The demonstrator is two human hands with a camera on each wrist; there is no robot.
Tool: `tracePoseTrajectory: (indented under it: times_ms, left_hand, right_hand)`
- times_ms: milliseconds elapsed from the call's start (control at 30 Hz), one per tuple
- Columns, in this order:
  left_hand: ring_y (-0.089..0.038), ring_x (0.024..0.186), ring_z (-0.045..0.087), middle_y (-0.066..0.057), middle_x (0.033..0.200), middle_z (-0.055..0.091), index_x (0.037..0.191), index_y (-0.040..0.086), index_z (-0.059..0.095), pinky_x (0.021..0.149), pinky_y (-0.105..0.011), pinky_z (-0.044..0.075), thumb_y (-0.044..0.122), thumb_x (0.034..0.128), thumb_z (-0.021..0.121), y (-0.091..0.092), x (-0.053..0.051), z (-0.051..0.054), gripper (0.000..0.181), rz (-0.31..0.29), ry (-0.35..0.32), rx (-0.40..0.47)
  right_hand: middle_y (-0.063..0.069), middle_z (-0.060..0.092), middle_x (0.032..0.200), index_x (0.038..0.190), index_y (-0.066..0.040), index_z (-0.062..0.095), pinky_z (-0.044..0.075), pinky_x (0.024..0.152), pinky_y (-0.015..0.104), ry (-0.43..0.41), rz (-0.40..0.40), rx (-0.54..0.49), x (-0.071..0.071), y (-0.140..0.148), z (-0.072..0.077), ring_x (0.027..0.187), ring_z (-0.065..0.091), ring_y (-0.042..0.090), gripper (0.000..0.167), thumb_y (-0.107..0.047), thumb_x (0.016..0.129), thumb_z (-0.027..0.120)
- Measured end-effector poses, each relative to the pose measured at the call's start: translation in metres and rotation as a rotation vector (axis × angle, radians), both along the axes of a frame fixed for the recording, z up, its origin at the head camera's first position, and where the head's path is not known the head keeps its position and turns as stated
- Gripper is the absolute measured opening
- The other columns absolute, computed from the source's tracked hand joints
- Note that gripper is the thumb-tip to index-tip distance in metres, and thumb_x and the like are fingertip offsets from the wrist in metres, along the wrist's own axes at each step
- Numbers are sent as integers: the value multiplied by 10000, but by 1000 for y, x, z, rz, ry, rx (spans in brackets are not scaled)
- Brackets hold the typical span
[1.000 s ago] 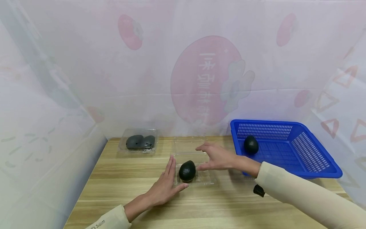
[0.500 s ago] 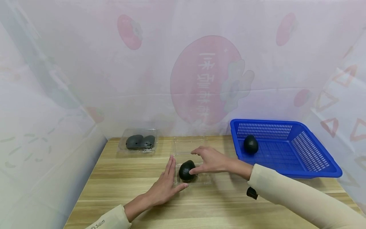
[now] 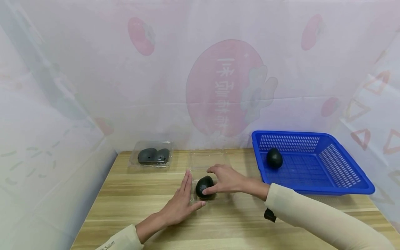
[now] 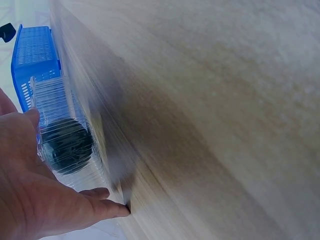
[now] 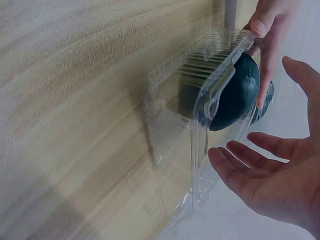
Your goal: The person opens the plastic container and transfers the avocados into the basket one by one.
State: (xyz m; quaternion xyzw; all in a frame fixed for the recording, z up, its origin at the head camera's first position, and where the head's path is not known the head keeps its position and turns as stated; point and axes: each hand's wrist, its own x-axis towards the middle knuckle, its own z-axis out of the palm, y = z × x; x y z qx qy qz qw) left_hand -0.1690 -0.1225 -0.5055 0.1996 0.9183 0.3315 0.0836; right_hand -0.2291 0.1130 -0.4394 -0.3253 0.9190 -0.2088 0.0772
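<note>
A dark green avocado [image 3: 203,185] sits in the left half of a clear plastic clamshell box [image 5: 172,115], whose lid [image 3: 204,160] lies folded back behind it. My left hand [image 3: 177,205] rests against the box, its straight fingers along the left side and the thumb at the front edge. Above the box's right half is my right hand [image 3: 227,180], fingers and thumb spread. The right wrist view shows a gap between that hand [image 5: 285,175] and the avocado [image 5: 240,92]. From the left wrist, the avocado [image 4: 67,145] shows through the ribbed wall.
At the back right of the wooden table [image 3: 237,229] stands a blue basket [image 3: 340,187] with one avocado [image 3: 274,158] inside. A closed clear box [image 3: 132,161] at the back left holds two dark avocados [image 3: 147,155]. A printed cloth [image 3: 162,114] hangs behind the table.
My right hand has moved left and slightly nearer to me, so its thumb now overlaps the avocado in the head view. The left hand and the box have stayed put.
</note>
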Motion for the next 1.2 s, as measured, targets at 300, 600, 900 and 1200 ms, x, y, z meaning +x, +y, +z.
tracePoseTrajectory:
  times_ms: [300,600,900,1200]
  left_hand:
    - [-439,1563,269,-69,1769,-183,1699,66,-43,1177,-718,307,576,1006,668,0,0,0,1116,1,-2,-9]
    - [-393,1596,201,-72,1766,-191,1697,50,-29,1202,-705,274,569,1010,665,1,0,1,1105,-1,-1,-14]
    - [-386,1605,175,-57,1763,-202,1698,57,-32,1211,-701,261,579,1007,663,1,0,1,1110,5,-5,-16]
    - [-385,1604,178,-75,1767,-185,1696,41,-14,1212,-694,265,574,1006,668,2,0,1,1107,8,6,-15]
  right_hand:
    - [194,714,1313,1360,51,666,555,1019,519,-8,-27,-24,0,-8,-11,1218,677,357,819,-544,830,856]
    - [189,737,1239,1319,46,692,584,945,484,22,-62,-29,-1,-16,-20,1139,703,336,806,-547,803,866]
    - [208,689,1238,1341,44,675,596,832,432,-32,-112,-41,5,-22,-24,1024,697,316,796,-524,819,874]
    - [185,665,1175,1299,42,688,600,758,392,3,-97,-64,7,-22,-30,944,664,276,727,-428,789,905]
